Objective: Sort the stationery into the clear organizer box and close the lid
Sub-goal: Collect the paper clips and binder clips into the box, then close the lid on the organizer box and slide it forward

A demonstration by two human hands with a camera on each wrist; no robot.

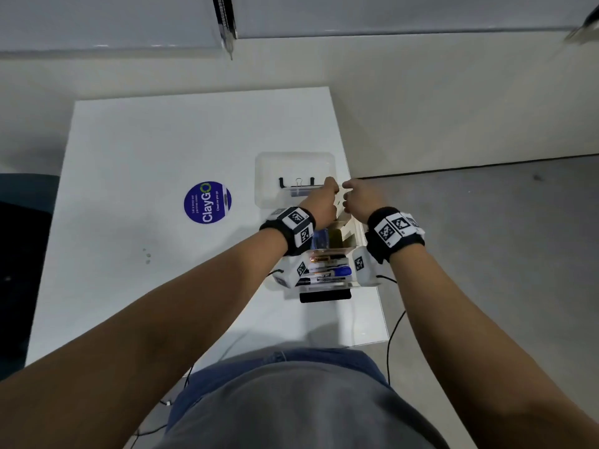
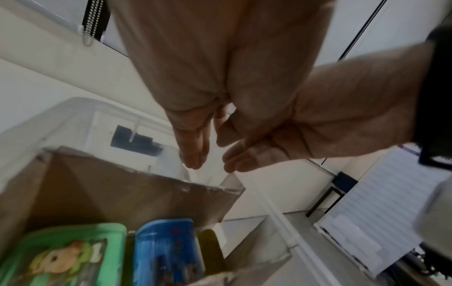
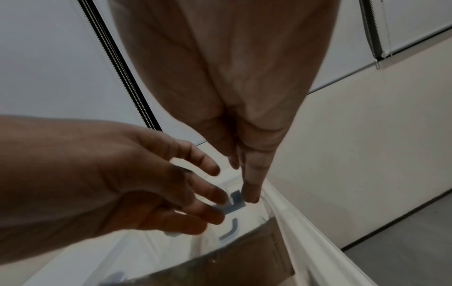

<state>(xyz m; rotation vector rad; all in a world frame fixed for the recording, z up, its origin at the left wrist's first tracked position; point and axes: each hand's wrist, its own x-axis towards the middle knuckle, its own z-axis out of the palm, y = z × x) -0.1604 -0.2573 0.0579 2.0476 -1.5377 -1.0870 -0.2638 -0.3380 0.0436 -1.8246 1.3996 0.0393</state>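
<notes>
The clear organizer box (image 1: 327,254) stands near the right edge of the smooth white table (image 1: 162,150), and its transparent plastic lid (image 1: 293,171) lies open flat behind it, toward the far right corner. In the front compartment lie markers (image 1: 327,273) with glossy round barrels. Further back stand a green packet (image 2: 71,255), a blue packet (image 2: 168,251) and brown cardboard (image 2: 127,193). The left hand (image 1: 324,202) and the right hand (image 1: 361,197) are both above the hinge side of the box, fingers loosely extended, holding nothing. A round purple sticker (image 1: 207,202) lies flat near the table's middle.
</notes>
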